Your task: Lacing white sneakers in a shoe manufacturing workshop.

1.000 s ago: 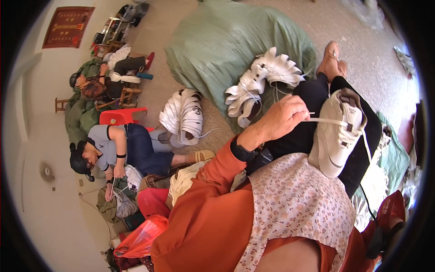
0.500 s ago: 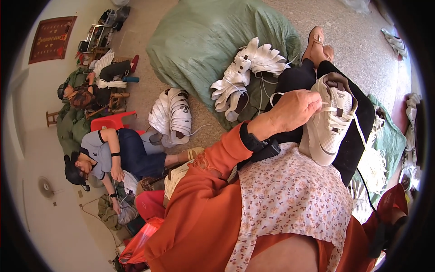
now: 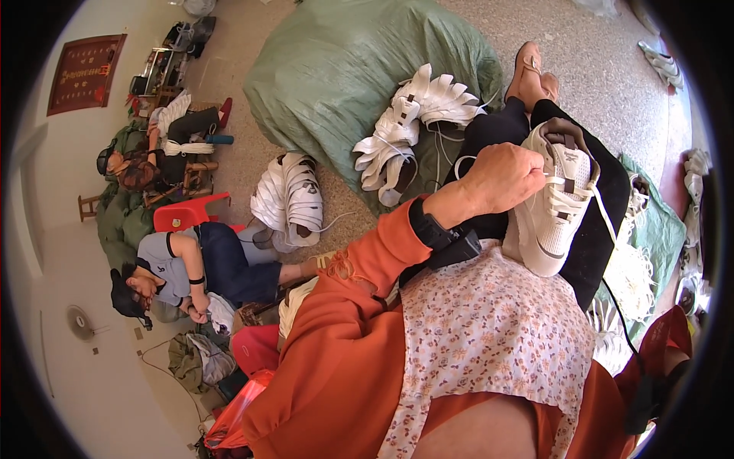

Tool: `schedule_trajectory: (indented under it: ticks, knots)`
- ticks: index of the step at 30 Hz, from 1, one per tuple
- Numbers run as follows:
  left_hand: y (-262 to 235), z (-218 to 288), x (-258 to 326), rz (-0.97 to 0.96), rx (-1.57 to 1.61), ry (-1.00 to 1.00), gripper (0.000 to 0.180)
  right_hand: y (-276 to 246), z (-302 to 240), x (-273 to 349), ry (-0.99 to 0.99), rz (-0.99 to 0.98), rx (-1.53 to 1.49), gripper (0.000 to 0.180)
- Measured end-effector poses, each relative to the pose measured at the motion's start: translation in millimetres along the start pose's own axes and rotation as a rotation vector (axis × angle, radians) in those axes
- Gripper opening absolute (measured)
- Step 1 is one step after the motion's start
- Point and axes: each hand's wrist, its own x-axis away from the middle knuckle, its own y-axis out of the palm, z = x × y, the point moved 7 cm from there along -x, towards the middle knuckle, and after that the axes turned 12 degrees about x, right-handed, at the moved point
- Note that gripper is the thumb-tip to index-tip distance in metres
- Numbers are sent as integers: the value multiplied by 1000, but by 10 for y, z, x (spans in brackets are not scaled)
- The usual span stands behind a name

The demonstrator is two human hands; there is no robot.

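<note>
A white low sneaker (image 3: 544,243) with a brown lining rests on my lap, its toe pointing toward me. My left hand (image 3: 501,177) is closed, with fingers pinched at the left side of the shoe's opening around a white shoelace (image 3: 602,210). That lace crosses the tongue, and its loose end hangs down the shoe's right side. A second loop of lace shows behind my left wrist. My right hand is out of sight; only a red-orange sleeve (image 3: 664,340) shows at the lower right edge.
Strung-together white shoe uppers (image 3: 397,138) lie against a big green sack (image 3: 329,69). Another bundle of uppers (image 3: 289,200) is on the floor. Bright white laces (image 3: 631,275) lie on green sheeting at right. A co-worker (image 3: 172,264) sits at left, near a red chair (image 3: 187,213).
My left hand has turned slightly, its back now more upward, still by the shoe's opening. At left, the co-worker's hands have come together. The view has shifted a little.
</note>
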Motion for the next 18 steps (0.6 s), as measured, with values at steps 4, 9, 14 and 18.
schedule_trajectory:
  ticks: [4, 9, 14, 18]
  knots:
    - [10, 64, -99, 3, -79, -37, 25, -19, 59, -27, 15, 14, 40, 11]
    - [59, 98, -195, -14, -85, -85, 27, -195, 27, -76, 43, 32, 185, 11]
    - [107, 6, -189, -42, -178, -93, 27, -712, -108, -141, 62, 38, 440, 11]
    - [258, 103, -229, -170, -475, 15, 24, -327, 581, -34, 240, 129, 448, 8]
